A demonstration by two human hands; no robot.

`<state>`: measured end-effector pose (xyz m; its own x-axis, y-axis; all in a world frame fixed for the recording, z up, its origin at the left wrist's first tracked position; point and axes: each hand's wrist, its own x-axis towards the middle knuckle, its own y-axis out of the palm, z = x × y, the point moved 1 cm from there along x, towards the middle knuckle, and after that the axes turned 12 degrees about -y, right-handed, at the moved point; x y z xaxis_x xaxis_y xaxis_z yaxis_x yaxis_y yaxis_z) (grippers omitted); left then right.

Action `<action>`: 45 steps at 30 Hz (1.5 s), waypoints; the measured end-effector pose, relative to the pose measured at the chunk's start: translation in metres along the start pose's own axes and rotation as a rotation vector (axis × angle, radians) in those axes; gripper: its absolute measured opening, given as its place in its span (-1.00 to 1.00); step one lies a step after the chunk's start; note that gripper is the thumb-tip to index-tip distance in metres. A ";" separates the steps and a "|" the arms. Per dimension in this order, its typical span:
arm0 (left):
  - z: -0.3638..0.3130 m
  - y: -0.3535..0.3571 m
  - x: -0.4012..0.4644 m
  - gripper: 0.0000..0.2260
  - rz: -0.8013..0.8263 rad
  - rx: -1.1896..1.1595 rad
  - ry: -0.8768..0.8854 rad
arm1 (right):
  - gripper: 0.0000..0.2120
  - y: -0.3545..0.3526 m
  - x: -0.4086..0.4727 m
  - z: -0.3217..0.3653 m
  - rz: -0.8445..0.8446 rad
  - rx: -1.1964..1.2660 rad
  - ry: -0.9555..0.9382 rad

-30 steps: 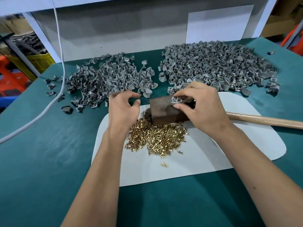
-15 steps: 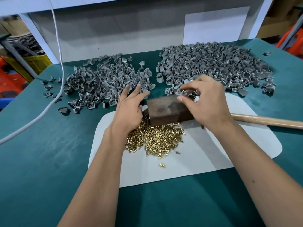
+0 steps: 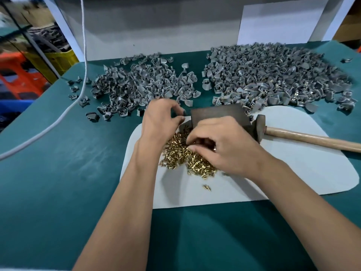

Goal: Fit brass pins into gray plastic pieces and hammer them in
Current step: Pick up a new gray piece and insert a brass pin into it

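Observation:
A heap of brass pins [image 3: 179, 153] lies on a white mat [image 3: 293, 173]. My right hand [image 3: 224, 147] is down on the heap, thumb and curled fingers pinching at the pins. My left hand [image 3: 162, 118] hovers at the mat's far left corner with its fingers curled, pinching a small gray plastic piece [image 3: 183, 112] that is mostly hidden. A dark metal block [image 3: 216, 114] stands just behind both hands. A hammer [image 3: 259, 130] lies to the right of the block, its wooden handle [image 3: 312, 139] pointing right.
Two heaps of gray plastic pieces lie on the green table: a left pile [image 3: 140, 85] and a bigger right pile [image 3: 273, 79], some with brass showing. A white cable [image 3: 58, 118] crosses the left side. A gray and white panel [image 3: 156, 26] backs the table.
My right hand left the top of the block and dropped onto the brass pins. My left hand, spread open toward the left pile before, has curled its fingers shut.

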<state>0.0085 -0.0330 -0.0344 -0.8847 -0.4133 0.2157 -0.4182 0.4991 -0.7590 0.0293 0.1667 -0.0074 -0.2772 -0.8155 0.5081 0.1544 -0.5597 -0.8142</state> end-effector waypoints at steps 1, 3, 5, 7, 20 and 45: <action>0.001 -0.001 -0.001 -0.87 -0.006 -0.028 -0.015 | -0.95 0.001 0.001 0.002 0.072 0.042 -0.024; 0.004 -0.001 -0.001 -0.81 -0.018 -0.058 -0.052 | -0.93 -0.003 0.001 0.002 0.179 0.131 -0.007; 0.006 0.000 -0.002 -0.76 -0.019 -0.068 -0.059 | -0.88 -0.008 -0.003 -0.001 0.278 0.212 0.057; 0.006 0.001 -0.002 -0.76 -0.010 -0.075 -0.039 | -0.82 -0.010 -0.007 -0.002 0.390 0.276 0.125; 0.003 -0.004 0.000 -0.70 -0.147 -0.309 -0.094 | -0.94 -0.005 -0.007 -0.005 0.381 0.143 0.164; -0.046 -0.001 -0.027 -0.74 0.291 -1.067 -0.104 | -0.89 -0.016 -0.016 -0.022 -0.515 0.559 0.349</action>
<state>0.0236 0.0131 -0.0113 -0.9773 -0.2103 0.0244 -0.2040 0.9663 0.1569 0.0105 0.1921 -0.0088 -0.7056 -0.3966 0.5872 0.3499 -0.9156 -0.1979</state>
